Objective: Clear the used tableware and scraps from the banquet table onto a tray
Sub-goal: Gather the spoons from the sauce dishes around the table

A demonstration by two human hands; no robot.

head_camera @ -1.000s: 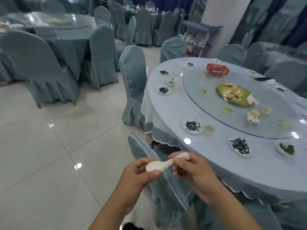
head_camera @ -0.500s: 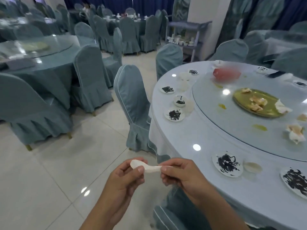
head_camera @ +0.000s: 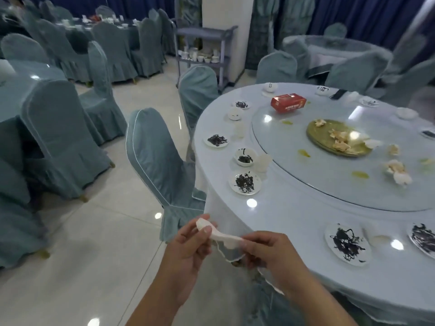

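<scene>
Here, a white spoon is off the bench and in the air just beside its near edge, in front of the hanging cloth. The left hand pinches the bowl end between thumb and fingers. The right hand has its fingers curled round the handle end. The spoon looks like smooth, glossy ceramic, with a short handle and a rounded bowl. The bench is round and draped in pale blue cloth, and a glass turntable sits at its centre. One fabric-covered chair stands close against the bench rim to the left, between the hands and the farther settings. Along the near arc lie four flat white plates littered with dark scraps. Two are beyond the chair and two are to the right of the hands. One small bowl holding similar scraps sits between the first pair. On the turntable are one oval gold platter with pale scraps, one red cardboard box, two crumpled napkins and some yellowish smears. A grey shelved trolley with white crockery stands by the pillar behind.
</scene>
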